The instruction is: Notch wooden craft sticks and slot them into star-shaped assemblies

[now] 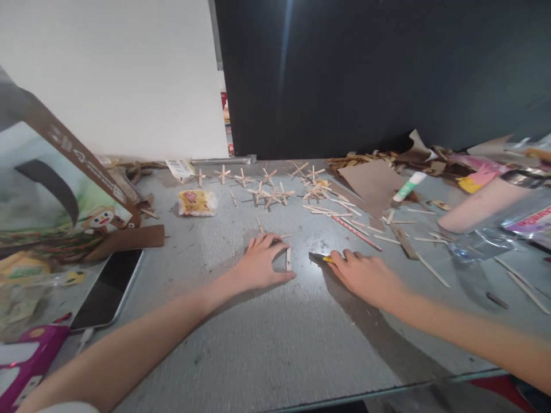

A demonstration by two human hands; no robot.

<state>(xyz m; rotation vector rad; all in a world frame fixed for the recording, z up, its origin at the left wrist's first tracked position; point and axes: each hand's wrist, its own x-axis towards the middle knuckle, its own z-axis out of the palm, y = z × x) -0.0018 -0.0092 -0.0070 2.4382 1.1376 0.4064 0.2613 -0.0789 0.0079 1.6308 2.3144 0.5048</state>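
Note:
My left hand [264, 261] rests on the grey table, its thumb and index finger at the two ends of a short flat wooden stick [288, 260]. Just beyond those fingers lie other stick pieces [260, 225], partly hidden by the hand. To the right, my right hand [360, 274] is closed around a yellow-handled craft knife [328, 259]. Its dark blade points left towards the short stick, with a gap between them. Several star shapes made of crossed sticks [271, 195] stand further back, and loose sticks [327, 210] are scattered to their right.
A phone [109, 289] and a purple device [32, 358] lie at the left by a printed bag [64, 172]. A wrapped snack [198, 203] sits mid-left. On the right are a glue stick [408, 186], brown cardboard [370, 182], a red-striped stick [357, 233] and a pink bottle [482, 202].

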